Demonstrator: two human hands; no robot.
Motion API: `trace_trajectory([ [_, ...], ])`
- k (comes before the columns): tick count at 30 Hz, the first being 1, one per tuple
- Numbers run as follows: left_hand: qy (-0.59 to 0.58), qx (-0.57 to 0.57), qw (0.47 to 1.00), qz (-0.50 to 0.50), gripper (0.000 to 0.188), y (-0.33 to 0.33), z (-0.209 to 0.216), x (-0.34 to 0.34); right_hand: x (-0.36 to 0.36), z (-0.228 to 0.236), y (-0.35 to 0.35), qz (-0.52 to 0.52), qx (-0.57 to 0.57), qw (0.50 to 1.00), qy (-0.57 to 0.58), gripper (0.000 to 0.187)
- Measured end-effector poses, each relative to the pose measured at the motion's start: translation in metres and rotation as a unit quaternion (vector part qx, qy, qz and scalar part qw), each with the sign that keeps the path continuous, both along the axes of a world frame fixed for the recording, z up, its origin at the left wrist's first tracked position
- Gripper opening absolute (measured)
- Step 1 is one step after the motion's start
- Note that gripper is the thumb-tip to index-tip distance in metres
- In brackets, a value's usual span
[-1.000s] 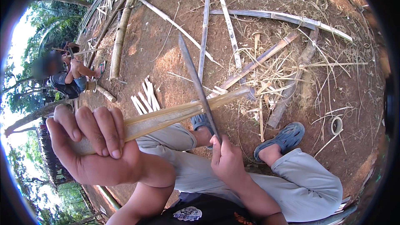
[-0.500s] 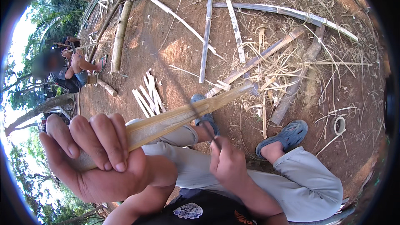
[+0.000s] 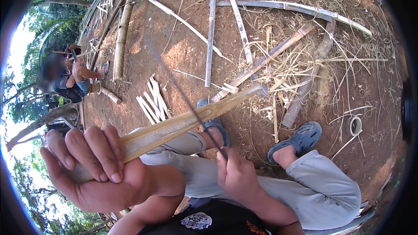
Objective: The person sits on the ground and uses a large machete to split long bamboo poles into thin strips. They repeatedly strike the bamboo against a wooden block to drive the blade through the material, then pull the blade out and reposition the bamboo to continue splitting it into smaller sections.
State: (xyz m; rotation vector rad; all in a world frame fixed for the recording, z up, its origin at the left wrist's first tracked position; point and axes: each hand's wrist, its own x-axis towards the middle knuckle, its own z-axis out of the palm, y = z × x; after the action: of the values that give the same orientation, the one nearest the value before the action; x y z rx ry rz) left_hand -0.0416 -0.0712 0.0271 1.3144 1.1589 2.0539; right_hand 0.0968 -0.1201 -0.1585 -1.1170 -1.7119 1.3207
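Observation:
My left hand (image 3: 98,165) is wrapped round the near end of a split bamboo strip (image 3: 174,127), which slants up and away to the right. The strip's pale hollow inner face shows, with yellowish edges. My right hand (image 3: 237,174) is closed on a knife whose handle is hidden in the fist. The knife's long, thin, dark blade (image 3: 179,88) points up and to the left, seen nearly edge-on and blurred toward its tip. It crosses the strip near the middle; whether it cuts into the bamboo I cannot tell.
Pale bamboo slats (image 3: 153,102) lie beyond the strip. Curly shavings (image 3: 289,76) surround a log (image 3: 311,82) and a split bamboo length (image 3: 274,58). A bamboo pole (image 3: 125,35) lies at the far left, near another seated person (image 3: 72,76). A ring-shaped piece (image 3: 355,125) lies right.
My left hand and the near part of the bamboo strip have shifted slightly left. The knife still crosses the strip, its blade tip a little farther left. The whole view has moved slightly.

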Motion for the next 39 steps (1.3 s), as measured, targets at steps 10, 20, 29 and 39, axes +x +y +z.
trace_trajectory([
  [10, 0.004, 0.003, 1.000, 0.002, 0.034, 0.000, -0.003, -0.003, 0.001, -0.005, 0.005, -0.007, 0.043, 0.999, -0.012, 0.014],
  [20, -0.008, 0.007, 1.000, 0.018, 0.032, 0.009, 0.000, -0.014, 0.002, -0.054, 0.006, -0.040, -0.015, 0.984, -0.170, 0.019],
  [29, -0.021, 0.010, 0.999, 0.028, 0.030, 0.016, -0.002, -0.033, 0.004, -0.106, 0.017, -0.033, -0.101, 0.954, -0.281, 0.020],
  [39, -0.040, 0.011, 0.999, 0.021, 0.029, 0.019, -0.004, -0.045, -0.002, -0.150, 0.023, -0.063, -0.128, 0.933, -0.330, 0.027],
])
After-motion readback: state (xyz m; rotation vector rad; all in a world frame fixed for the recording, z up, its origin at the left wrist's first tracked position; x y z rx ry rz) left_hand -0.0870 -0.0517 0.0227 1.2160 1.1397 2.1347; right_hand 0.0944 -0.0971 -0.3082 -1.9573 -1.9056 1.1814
